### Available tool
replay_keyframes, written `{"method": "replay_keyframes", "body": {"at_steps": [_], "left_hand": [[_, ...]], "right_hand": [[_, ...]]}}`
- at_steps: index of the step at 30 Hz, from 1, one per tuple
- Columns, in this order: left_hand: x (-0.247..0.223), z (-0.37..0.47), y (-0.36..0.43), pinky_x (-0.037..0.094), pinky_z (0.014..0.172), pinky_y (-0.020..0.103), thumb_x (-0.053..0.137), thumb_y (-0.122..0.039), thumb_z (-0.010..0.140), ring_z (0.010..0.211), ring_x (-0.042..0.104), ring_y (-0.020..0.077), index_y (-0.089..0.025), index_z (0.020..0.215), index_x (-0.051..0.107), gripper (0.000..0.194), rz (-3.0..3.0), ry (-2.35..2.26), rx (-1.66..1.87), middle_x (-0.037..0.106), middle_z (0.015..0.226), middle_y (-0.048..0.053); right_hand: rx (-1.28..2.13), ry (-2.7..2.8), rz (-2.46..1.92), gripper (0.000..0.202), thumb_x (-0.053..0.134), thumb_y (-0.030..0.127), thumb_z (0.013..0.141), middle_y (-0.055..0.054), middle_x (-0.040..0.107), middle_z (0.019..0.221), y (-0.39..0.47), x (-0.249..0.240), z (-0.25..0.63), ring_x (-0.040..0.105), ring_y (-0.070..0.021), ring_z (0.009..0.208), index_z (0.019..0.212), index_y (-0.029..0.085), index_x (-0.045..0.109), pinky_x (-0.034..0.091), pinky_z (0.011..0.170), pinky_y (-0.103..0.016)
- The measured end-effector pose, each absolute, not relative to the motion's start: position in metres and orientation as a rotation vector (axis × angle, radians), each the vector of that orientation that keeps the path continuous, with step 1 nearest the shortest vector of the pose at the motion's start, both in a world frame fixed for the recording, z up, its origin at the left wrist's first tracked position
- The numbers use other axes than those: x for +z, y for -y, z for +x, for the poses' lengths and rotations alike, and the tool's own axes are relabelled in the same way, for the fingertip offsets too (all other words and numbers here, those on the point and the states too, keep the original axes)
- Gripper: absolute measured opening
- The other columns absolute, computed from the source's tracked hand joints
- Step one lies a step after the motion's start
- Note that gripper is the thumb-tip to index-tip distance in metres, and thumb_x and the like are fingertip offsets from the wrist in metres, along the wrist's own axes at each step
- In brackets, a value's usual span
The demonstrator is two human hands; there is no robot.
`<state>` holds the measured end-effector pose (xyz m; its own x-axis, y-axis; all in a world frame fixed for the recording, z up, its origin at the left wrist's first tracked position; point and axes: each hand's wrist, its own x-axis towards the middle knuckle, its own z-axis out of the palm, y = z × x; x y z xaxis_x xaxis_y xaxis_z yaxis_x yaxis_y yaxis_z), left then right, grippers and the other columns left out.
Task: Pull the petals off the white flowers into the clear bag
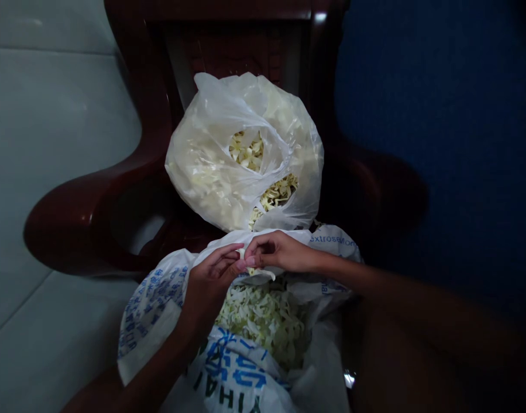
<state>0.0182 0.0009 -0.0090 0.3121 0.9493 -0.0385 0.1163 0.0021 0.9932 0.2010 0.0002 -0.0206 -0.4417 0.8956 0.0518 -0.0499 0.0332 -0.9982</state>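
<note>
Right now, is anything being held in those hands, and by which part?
What looks like a white flower, pinched between the left hand and right hand; their grip hides exactly which part.

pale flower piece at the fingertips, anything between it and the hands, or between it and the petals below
Nothing visible: the left hand and right hand both meet directly at the pale flower piece, and no separate object shows between it and the petals in the printed sack.

The printed sack (241, 373) is cut off below.
</note>
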Motion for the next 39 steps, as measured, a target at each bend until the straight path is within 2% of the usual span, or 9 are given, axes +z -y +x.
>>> {"method": "replay_keyframes", "body": {"at_steps": [5, 10, 13, 19, 23, 27, 32, 35, 39], "left_hand": [[-0.009, 0.017, 0.000, 0.050, 0.075, 0.023, 0.070, -0.033, 0.069, 0.083, 0.063, 0.0142, -0.019, 0.105, 0.063, 0.039, 1.427, -1.075, 0.898, 0.064, 0.089, 0.002], [-0.009, 0.018, 0.002, 0.051, 0.073, 0.023, 0.070, -0.033, 0.069, 0.080, 0.063, 0.0139, -0.019, 0.104, 0.064, 0.038, 1.416, -1.074, 0.903, 0.065, 0.087, 0.002], [-0.009, 0.018, 0.002, 0.051, 0.073, 0.023, 0.070, -0.032, 0.069, 0.079, 0.063, 0.0130, -0.019, 0.104, 0.063, 0.037, 1.391, -1.058, 0.908, 0.065, 0.086, 0.001], [-0.008, 0.017, -0.003, 0.050, 0.072, 0.022, 0.070, -0.031, 0.069, 0.077, 0.063, 0.0125, -0.018, 0.103, 0.063, 0.037, 1.379, -1.007, 0.936, 0.065, 0.085, 0.001], [-0.003, 0.018, -0.004, 0.050, 0.068, 0.024, 0.070, -0.032, 0.068, 0.068, 0.062, 0.0124, -0.017, 0.101, 0.061, 0.038, 1.372, -1.036, 0.976, 0.064, 0.077, 0.000], [-0.003, 0.020, -0.002, 0.049, 0.063, 0.025, 0.060, -0.035, 0.075, 0.061, 0.061, 0.0142, -0.015, 0.078, 0.063, 0.020, 1.446, -1.055, 0.794, 0.066, 0.068, 0.002], [-0.011, 0.018, -0.005, 0.044, 0.053, 0.024, 0.056, -0.030, 0.075, 0.052, 0.054, 0.0124, -0.017, 0.068, 0.058, 0.015, 1.346, -1.118, 0.897, 0.059, 0.059, -0.001], [-0.009, 0.016, -0.007, 0.043, 0.054, 0.023, 0.056, -0.031, 0.076, 0.054, 0.052, 0.0113, -0.017, 0.067, 0.054, 0.017, 1.300, -1.113, 1.008, 0.055, 0.060, -0.001], [0.000, 0.014, -0.013, 0.041, 0.052, 0.022, 0.053, -0.032, 0.077, 0.053, 0.050, 0.0109, -0.018, 0.066, 0.052, 0.018, 1.427, -1.183, 1.104, 0.053, 0.058, -0.001]], "right_hand": [[1.582, 1.456, -0.892, 0.029, 0.071, 0.035, 0.069, 0.000, 0.060, 0.069, -0.001, -0.020, 0.202, 0.051, -0.0073, 0.061, 0.085, 0.011, 0.065, 0.041, 0.061, -0.021], [1.536, 1.569, -0.938, 0.031, 0.067, 0.039, 0.073, 0.001, 0.059, 0.069, 0.002, -0.016, 0.205, 0.051, -0.0087, 0.063, 0.088, 0.012, 0.064, 0.041, 0.062, -0.022], [1.376, 1.725, -0.984, 0.029, 0.057, 0.040, 0.082, -0.001, 0.058, 0.076, 0.009, -0.009, 0.203, 0.050, -0.0097, 0.067, 0.092, 0.013, 0.060, 0.041, 0.064, -0.023], [0.896, 1.979, -1.049, 0.014, 0.041, 0.025, 0.092, -0.003, 0.051, 0.087, 0.020, 0.003, 0.194, 0.047, -0.0130, 0.083, 0.089, 0.016, 0.050, 0.039, 0.080, -0.027], [0.973, 1.845, -1.027, 0.013, 0.041, 0.028, 0.092, -0.002, 0.046, 0.090, 0.017, 0.002, 0.195, 0.046, -0.0132, 0.090, 0.089, 0.018, 0.049, 0.038, 0.086, -0.028], [1.050, 1.747, -0.989, 0.015, 0.046, 0.032, 0.090, -0.004, 0.047, 0.100, 0.015, 0.000, 0.197, 0.046, -0.0139, 0.098, 0.087, 0.018, 0.051, 0.034, 0.093, -0.030], [1.258, 1.395, -0.842, 0.018, 0.048, 0.035, 0.089, -0.004, 0.055, 0.094, 0.019, 0.005, 0.192, 0.051, -0.0132, 0.089, 0.093, 0.017, 0.052, 0.039, 0.086, -0.030], [1.130, 1.166, -0.810, 0.013, 0.047, 0.032, 0.088, -0.004, 0.058, 0.092, 0.019, 0.015, 0.190, 0.053, -0.0136, 0.089, 0.091, 0.019, 0.050, 0.040, 0.086, -0.030], [0.816, 0.984, -0.822, 0.006, 0.047, 0.028, 0.087, 0.000, 0.053, 0.082, 0.020, 0.039, 0.199, 0.053, -0.0115, 0.080, 0.086, 0.022, 0.047, 0.044, 0.078, -0.027]]}}
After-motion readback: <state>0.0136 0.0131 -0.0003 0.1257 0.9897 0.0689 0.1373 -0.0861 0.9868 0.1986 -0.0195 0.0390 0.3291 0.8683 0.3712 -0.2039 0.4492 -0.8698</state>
